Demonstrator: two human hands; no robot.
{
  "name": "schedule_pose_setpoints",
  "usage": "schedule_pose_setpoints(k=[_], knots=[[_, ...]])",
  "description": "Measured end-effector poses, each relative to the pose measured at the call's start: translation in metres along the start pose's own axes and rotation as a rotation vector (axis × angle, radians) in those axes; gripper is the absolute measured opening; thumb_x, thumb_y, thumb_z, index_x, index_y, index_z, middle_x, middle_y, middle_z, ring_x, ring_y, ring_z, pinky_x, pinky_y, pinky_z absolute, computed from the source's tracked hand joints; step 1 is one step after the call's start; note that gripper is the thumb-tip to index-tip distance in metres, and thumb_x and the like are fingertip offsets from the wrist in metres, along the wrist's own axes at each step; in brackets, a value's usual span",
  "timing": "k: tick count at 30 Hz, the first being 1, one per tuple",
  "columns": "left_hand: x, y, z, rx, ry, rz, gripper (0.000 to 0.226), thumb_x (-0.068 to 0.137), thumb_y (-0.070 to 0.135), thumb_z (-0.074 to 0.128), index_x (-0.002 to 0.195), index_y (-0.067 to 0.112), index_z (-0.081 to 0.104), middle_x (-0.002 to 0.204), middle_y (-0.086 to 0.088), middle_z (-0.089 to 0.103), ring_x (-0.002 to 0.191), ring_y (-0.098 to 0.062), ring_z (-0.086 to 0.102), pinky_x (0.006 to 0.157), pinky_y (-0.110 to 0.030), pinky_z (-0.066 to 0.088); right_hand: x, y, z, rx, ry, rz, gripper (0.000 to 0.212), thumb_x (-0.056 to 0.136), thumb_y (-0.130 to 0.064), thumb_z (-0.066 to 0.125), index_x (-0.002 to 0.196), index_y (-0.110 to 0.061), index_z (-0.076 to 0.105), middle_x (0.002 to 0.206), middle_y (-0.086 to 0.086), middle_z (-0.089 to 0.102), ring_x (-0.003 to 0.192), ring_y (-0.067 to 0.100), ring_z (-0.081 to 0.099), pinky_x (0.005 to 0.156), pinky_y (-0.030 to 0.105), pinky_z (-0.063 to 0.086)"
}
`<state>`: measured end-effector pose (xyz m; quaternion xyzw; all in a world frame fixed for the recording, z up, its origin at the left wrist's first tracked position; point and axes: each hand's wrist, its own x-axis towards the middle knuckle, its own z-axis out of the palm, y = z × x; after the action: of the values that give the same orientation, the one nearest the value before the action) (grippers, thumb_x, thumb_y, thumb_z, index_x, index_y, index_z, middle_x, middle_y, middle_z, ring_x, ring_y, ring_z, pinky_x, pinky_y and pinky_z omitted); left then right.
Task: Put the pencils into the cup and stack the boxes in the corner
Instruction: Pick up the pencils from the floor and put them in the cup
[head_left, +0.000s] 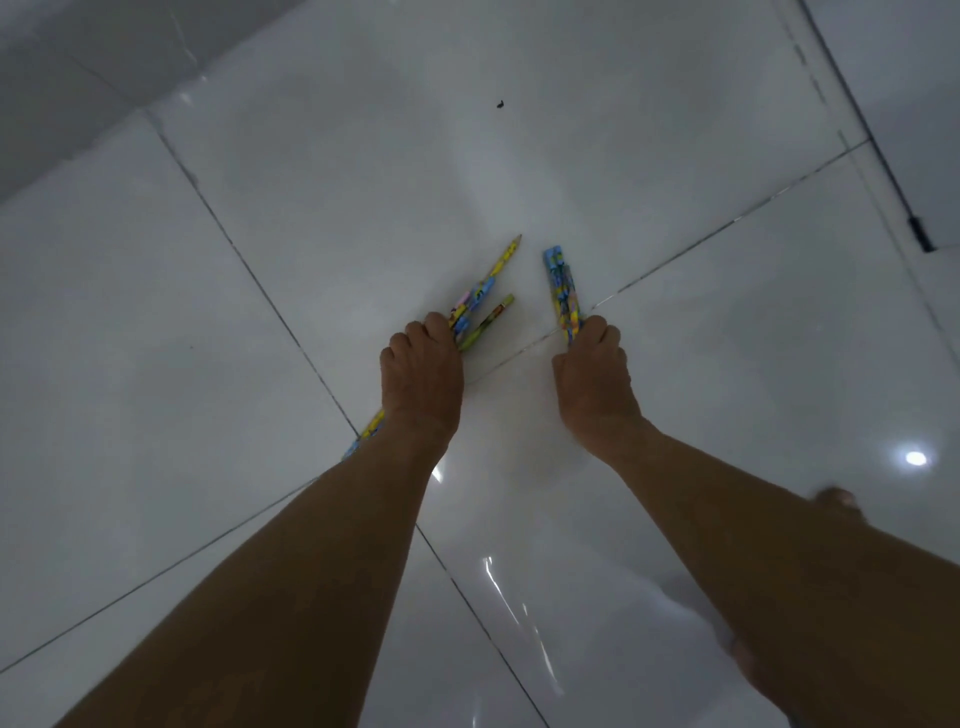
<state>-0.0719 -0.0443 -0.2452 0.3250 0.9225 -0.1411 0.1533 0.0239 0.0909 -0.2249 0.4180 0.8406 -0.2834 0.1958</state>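
My left hand (421, 371) is closed around a few patterned pencils (480, 296). Their tips fan out up and to the right, and their back ends stick out below my wrist. My right hand (592, 374) grips a tight bundle of blue and yellow pencils (561, 288) that points up and slightly left. Both hands hover low over the glossy white tiled floor (311, 234), about a hand's width apart. No cup and no boxes are in view.
A wall base (67, 93) runs along the upper left. A dark door threshold strip (878, 150) crosses the upper right corner. A small dark speck (500, 104) lies on the tile ahead. My bare feet (836, 501) show at the lower right.
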Motion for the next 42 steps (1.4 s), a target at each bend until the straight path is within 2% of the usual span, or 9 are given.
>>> schedule_pose_setpoints(k=[3, 7, 9, 12, 16, 20, 28, 38, 42], knots=[[-0.003, -0.004, -0.012, -0.189, 0.012, -0.042, 0.031, 0.067, 0.018, 0.077, 0.082, 0.011, 0.051, 0.065, -0.004, 0.057, 0.055, -0.022, 0.056, 0.05, -0.025, 0.04, -0.004, -0.002, -0.004, 0.021, -0.006, 0.02, 0.029, 0.097, -0.007, 0.037, 0.119, 0.011, 0.039, 0.12, 0.031, 0.046, 0.11, 0.041, 0.05, 0.085, 0.041, 0.042], [-0.024, 0.0, -0.035, -0.805, -0.18, -0.185, 0.017, 0.095, 0.014, 0.046, 0.106, 0.002, 0.04, 0.097, -0.018, 0.054, 0.086, -0.035, 0.053, 0.07, -0.039, 0.04, -0.023, -0.003, -0.013, 0.195, -0.041, 0.046, 0.02, 0.099, -0.014, 0.039, 0.112, 0.002, 0.04, 0.099, 0.023, 0.055, 0.091, 0.041, 0.055, 0.067, 0.038, 0.032], [-0.039, -0.002, -0.048, -0.945, -0.202, -0.249, 0.014, 0.098, 0.02, 0.041, 0.098, 0.007, 0.035, 0.084, -0.011, 0.052, 0.076, -0.033, 0.054, 0.064, -0.035, 0.038, -0.04, -0.007, -0.026, 0.3, -0.105, 0.044, 0.01, 0.099, -0.016, 0.039, 0.1, -0.006, 0.039, 0.079, 0.011, 0.05, 0.071, 0.033, 0.048, 0.057, 0.034, 0.021], [-0.059, -0.004, -0.07, -1.04, -0.214, -0.255, 0.026, 0.099, 0.031, 0.042, 0.089, 0.008, 0.036, 0.065, -0.001, 0.044, 0.061, -0.026, 0.048, 0.052, -0.031, 0.035, -0.068, -0.017, -0.042, 0.473, -0.156, 0.018, 0.018, 0.1, -0.025, 0.04, 0.087, -0.013, 0.04, 0.063, -0.002, 0.044, 0.055, 0.017, 0.043, 0.047, 0.025, 0.029], [-0.083, -0.001, -0.126, -1.219, -0.213, -0.275, 0.034, 0.096, 0.042, 0.046, 0.081, 0.012, 0.043, 0.061, 0.004, 0.042, 0.054, -0.014, 0.042, 0.05, -0.029, 0.034, -0.109, -0.037, -0.07, 0.711, -0.178, 0.022, 0.037, 0.094, -0.056, 0.042, 0.074, -0.026, 0.041, 0.065, -0.001, 0.042, 0.051, 0.011, 0.038, 0.05, 0.025, 0.034], [-0.102, 0.0, -0.186, -1.439, -0.2, -0.269, 0.035, 0.093, 0.05, 0.048, 0.074, 0.021, 0.043, 0.064, 0.0, 0.043, 0.058, -0.017, 0.044, 0.056, -0.033, 0.039, -0.141, -0.064, -0.116, 0.949, -0.181, 0.065, 0.036, 0.093, -0.059, 0.041, 0.072, -0.03, 0.042, 0.066, -0.003, 0.041, 0.05, 0.007, 0.036, 0.049, 0.028, 0.033], [-0.135, -0.005, -0.342, -1.538, -0.095, -0.226, 0.033, 0.093, 0.053, 0.045, 0.075, 0.025, 0.041, 0.066, -0.005, 0.042, 0.06, -0.02, 0.044, 0.058, -0.04, 0.041, -0.2, -0.115, -0.257, 1.11, -0.109, -0.056, 0.039, 0.099, -0.05, 0.035, 0.069, -0.024, 0.034, 0.055, -0.007, 0.035, 0.045, 0.007, 0.032, 0.044, 0.024, 0.031], [-0.169, 0.024, -0.532, -1.524, 0.138, -0.061, 0.029, 0.096, 0.043, 0.046, 0.075, 0.024, 0.041, 0.066, 0.002, 0.042, 0.059, -0.015, 0.045, 0.057, -0.032, 0.042, -0.277, -0.137, -0.426, 1.203, 0.05, -0.13, 0.043, 0.098, -0.051, 0.035, 0.066, -0.023, 0.032, 0.051, -0.012, 0.031, 0.043, 0.007, 0.028, 0.042, 0.021, 0.03], [-0.187, 0.053, -0.613, -1.508, 0.204, -0.031, 0.03, 0.096, 0.042, 0.047, 0.08, 0.016, 0.046, 0.067, -0.003, 0.044, 0.059, -0.016, 0.048, 0.058, -0.041, 0.048, -0.301, -0.13, -0.493, 1.216, 0.112, -0.183, 0.042, 0.098, -0.053, 0.034, 0.067, -0.026, 0.041, 0.052, -0.01, 0.038, 0.046, 0.009, 0.037, 0.046, 0.025, 0.035]])
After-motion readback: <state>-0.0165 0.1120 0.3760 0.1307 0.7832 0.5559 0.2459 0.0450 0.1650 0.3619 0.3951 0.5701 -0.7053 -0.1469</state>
